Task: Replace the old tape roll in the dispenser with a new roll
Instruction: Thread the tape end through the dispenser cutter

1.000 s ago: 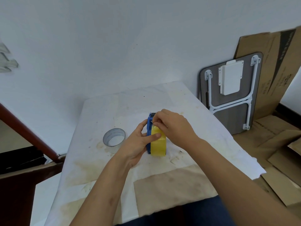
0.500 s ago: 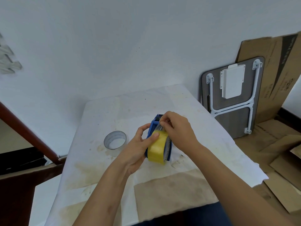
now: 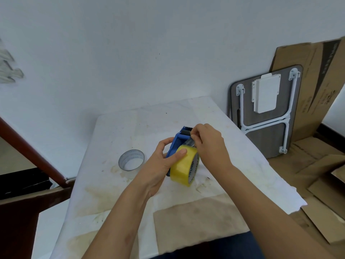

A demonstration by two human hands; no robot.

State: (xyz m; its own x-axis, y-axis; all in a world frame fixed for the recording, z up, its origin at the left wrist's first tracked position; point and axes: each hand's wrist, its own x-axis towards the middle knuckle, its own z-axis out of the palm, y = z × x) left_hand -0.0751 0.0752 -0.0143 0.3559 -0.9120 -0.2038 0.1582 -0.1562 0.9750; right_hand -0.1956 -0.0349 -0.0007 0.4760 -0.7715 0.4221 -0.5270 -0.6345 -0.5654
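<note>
A blue tape dispenser (image 3: 178, 142) with a yellowish tape roll (image 3: 183, 168) mounted in it is held just above the white table (image 3: 242, 165). My left hand (image 3: 160, 165) grips the dispenser's body, thumb pressed on the roll's outer face. My right hand (image 3: 209, 146) pinches the loose tape end near the black roller and toothed blade at the dispenser's far tip. An almost bare grey cardboard core (image 3: 131, 161) lies on the table to the left, apart from both hands.
The table is covered with stained white paper and a brown patch (image 3: 196, 219) near me. A folded small table (image 3: 265, 113) and flattened cardboard (image 3: 317, 86) lean on the wall at right. A dark wooden rail (image 3: 31, 152) runs at left.
The dispenser has tilted so the roll's printed side faces right. My right hand has drawn the tape end up toward the blade. The view shifted slightly.
</note>
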